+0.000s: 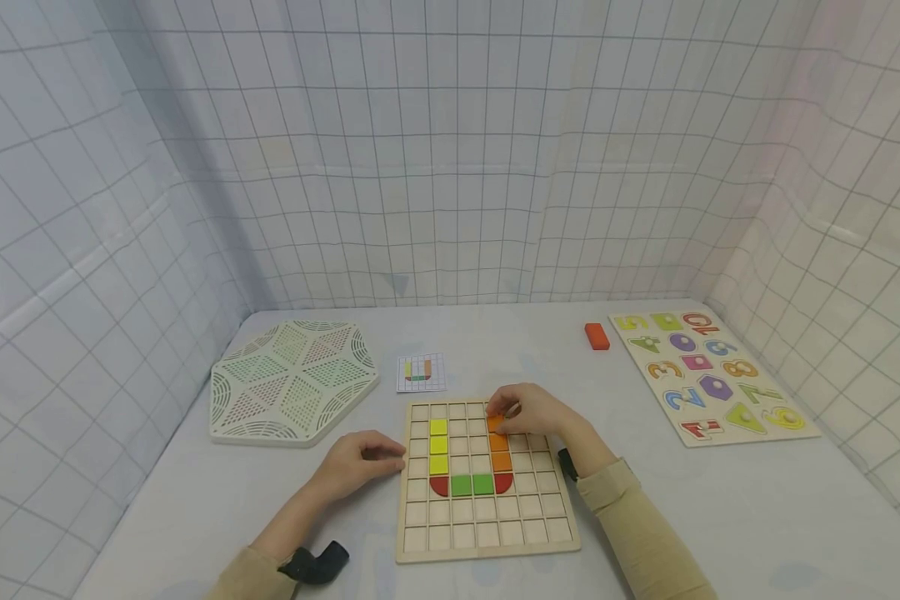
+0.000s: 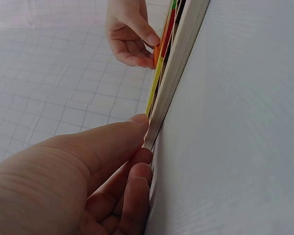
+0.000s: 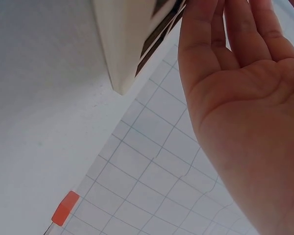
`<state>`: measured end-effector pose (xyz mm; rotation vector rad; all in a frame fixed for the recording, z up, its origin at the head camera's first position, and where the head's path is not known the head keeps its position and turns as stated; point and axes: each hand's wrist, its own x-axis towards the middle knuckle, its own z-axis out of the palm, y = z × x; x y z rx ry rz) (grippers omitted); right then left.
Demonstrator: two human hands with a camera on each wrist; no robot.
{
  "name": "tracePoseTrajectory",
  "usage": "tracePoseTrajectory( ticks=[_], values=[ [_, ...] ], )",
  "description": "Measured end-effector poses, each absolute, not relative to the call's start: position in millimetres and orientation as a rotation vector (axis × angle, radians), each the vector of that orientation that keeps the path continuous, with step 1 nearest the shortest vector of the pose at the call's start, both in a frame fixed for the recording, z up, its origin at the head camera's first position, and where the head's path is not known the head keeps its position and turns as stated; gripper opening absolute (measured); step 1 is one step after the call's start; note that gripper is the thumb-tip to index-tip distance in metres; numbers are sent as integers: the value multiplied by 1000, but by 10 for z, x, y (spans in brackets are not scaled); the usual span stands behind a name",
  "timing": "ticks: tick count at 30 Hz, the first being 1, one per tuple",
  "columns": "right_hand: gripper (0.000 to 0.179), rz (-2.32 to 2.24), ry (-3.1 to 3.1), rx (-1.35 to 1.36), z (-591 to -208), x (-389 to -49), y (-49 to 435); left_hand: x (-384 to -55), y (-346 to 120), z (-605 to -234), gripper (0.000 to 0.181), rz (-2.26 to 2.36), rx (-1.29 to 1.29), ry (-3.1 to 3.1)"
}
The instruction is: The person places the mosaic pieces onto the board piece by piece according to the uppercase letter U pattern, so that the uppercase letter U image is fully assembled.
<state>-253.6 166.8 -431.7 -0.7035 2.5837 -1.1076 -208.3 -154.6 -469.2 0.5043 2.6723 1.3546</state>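
Observation:
A wooden grid board (image 1: 487,535) lies on the table, with colored tiles forming a U. Yellow tiles (image 1: 438,445) make its left side, green tiles (image 1: 472,485) the bottom, and red rounded tiles (image 1: 503,483) the corners. Orange tiles (image 1: 501,461) run up the right side. My right hand (image 1: 536,411) pinches the top orange tile (image 1: 496,424) between thumb and fingers at the board's upper right; the fingers partly cover it. With thumb above and fingers below, my left hand (image 2: 73,166) grips the board's left edge. In the right wrist view the fingertips are cut off.
Behind the board lies a small card (image 1: 421,372) printed with a U pattern. A white hexagonal board (image 1: 294,383) sits at left. At right are a red block (image 1: 597,337) and a number-and-shape puzzle board (image 1: 708,375). Grid-patterned cloth walls (image 1: 450,167) enclose the table.

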Motion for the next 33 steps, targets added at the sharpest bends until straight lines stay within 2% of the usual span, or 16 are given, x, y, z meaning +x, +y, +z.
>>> tracePoseTrajectory(
  ticks=[16, 27, 33],
  values=[
    [19, -1132, 2569, -738, -4358, -2553, 1692, -2077, -1545, -4672, 20, 1358, 504, 2667],
    [26, -1161, 2517, -731, -4351, -2505, 1734, -2064, -1535, -4654, 19, 1339, 514, 2675],
    [31, -1141, 2532, -682, -4335, -2457, 1757, -2059, -1522, -4608, 25, 1266, 529, 2672]
  ],
)
